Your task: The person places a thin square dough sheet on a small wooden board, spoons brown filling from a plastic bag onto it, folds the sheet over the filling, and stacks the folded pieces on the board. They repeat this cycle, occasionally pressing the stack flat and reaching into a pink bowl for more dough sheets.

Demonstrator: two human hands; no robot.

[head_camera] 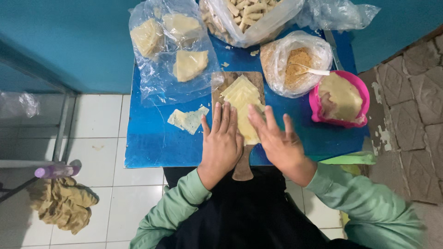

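A wooden cutting board [224, 82] lies on a small blue table [152, 143], its handle toward me. Thin pale yellow dough sheets [242, 94] are stacked on the board. My left hand [222, 140] rests flat on the board's near left part, fingers together and pointing away. My right hand [277, 138] lies flat beside it, fingers spread, over the near end of the dough sheets. Neither hand grips anything. Both sleeves are light green.
Dough scraps [187, 120] lie left of the board. A clear bag of folded dough [170, 50] sits at back left, a bag of rolled sticks [247, 16] behind, a bag of brown crumbs with a spoon [297, 64] and a pink bowl of dough [341, 99] to the right.
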